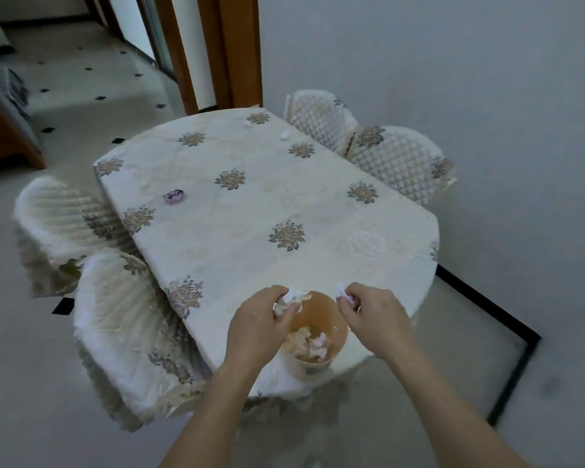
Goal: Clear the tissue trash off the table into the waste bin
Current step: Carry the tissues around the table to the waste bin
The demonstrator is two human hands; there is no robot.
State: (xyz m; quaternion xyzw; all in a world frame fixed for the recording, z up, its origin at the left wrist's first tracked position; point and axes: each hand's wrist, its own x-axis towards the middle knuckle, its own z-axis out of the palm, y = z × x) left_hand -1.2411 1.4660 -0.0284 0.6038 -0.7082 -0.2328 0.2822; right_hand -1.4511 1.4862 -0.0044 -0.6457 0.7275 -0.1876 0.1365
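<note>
A small tan waste bin (331, 361) stands on the near edge of the table (250, 211), with crumpled tissues (306, 342) inside it. My left hand (260, 325) is closed around a white tissue wad (291, 298) just over the bin's left rim. My right hand (368, 315) pinches a smaller white tissue scrap (345, 293) over the bin's right rim. One more white tissue (285, 134) lies at the table's far edge. A purple crumpled scrap (174, 196) rests on the table's left side.
The table wears a cream floral cloth. Quilted covered chairs stand on the left (65, 224), near left (122, 325) and far right (399, 160). A grey wall runs along the right, and a doorway with a wooden frame (223, 52) lies beyond.
</note>
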